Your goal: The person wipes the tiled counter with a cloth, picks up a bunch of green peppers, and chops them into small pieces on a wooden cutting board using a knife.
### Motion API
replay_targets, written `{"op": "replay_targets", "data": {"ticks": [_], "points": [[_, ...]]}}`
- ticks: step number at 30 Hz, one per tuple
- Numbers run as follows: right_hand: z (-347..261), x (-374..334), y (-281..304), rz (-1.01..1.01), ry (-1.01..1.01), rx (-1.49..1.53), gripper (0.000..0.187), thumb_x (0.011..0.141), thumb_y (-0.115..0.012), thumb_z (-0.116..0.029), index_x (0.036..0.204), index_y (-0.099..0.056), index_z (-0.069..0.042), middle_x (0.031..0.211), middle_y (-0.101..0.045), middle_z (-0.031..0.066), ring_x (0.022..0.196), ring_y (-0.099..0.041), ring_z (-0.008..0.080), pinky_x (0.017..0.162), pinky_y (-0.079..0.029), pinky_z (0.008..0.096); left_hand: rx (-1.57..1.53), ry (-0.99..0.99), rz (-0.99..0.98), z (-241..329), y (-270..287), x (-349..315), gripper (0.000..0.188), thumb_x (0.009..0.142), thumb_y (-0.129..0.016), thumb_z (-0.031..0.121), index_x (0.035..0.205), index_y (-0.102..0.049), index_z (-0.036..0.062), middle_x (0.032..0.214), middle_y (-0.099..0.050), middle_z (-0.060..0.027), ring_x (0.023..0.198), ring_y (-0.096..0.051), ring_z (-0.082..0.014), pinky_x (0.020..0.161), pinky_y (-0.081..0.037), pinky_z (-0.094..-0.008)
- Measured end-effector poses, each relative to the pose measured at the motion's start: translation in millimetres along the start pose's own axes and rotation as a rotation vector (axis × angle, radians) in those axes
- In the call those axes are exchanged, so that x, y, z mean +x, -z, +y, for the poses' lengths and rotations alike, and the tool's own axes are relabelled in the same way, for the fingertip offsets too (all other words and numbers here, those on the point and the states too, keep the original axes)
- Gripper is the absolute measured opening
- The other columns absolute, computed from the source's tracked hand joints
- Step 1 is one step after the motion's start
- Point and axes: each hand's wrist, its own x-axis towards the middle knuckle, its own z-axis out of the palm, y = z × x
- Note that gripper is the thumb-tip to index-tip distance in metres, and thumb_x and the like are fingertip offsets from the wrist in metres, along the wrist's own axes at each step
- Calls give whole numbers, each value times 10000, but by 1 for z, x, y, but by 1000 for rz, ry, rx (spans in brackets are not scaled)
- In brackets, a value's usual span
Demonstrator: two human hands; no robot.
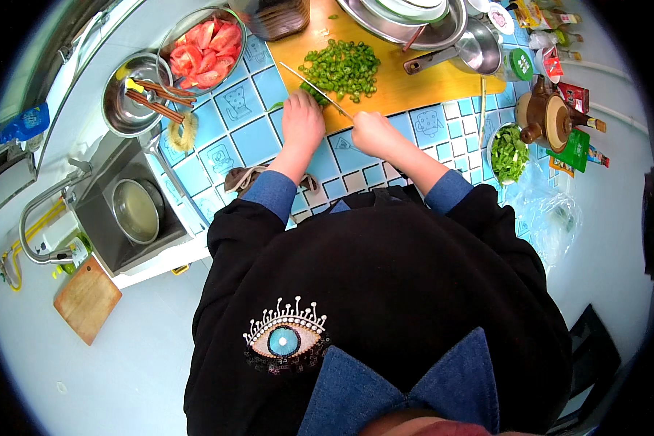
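My right hand (371,135) grips the handle of a kitchen knife (330,101), whose blade slants up and left over a yellow cutting board (407,96). Close to the blade, the curled fingers of my left hand (303,123) press a green pepper (312,91) against the board's near edge. Those fingers hide part of the pepper. Just beyond the knife lies a heap of chopped green pepper (350,64).
Left of the board are a glass bowl of tomato wedges (221,69), a steel bowl (116,105) with brown sticks across it, a brush (182,134) and a sink (98,196). To the right stand a saucepan (479,49), chopped greens (509,154) and a brown teapot (541,120).
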Motion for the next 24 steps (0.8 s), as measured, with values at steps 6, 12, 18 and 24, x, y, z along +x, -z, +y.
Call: {"op": "replay_targets", "data": {"ticks": [6,12,18,24], "points": [[0,29,-12,48,51,6,172,726,-517,-48,771,-630,74,806,-617,308,811,-621,446,745,-504,489,31,-1,-49,0,-1,0,340,808,-524,180,1017,-572,-84,1032,-544,-208,950,-497,-312,824,-393,-378],[22,32,-35,146,71,64,197,758,-526,-89,769,-621,84,795,-602,320,808,-606,464,754,-496,494,49,-3,-36,3,4,-2,324,783,-509,154,999,-583,-76,1013,-551,-193,937,-504,-306,813,-396,-369],[7,5,-6,68,52,71,206,759,-524,-96,763,-626,82,774,-601,323,783,-610,467,737,-500,495,-17,5,-22,0,4,-2,251,779,-510,149,922,-589,-42,980,-548,-187,913,-503,-307,789,-397,-369],[1,-1,-5,10,38,0,178,727,-507,-39,765,-624,90,786,-604,327,792,-611,464,748,-498,494,-31,12,19,2,-2,-1,272,783,-501,145,939,-590,-59,991,-550,-202,921,-503,-319,803,-399,-381]]}}
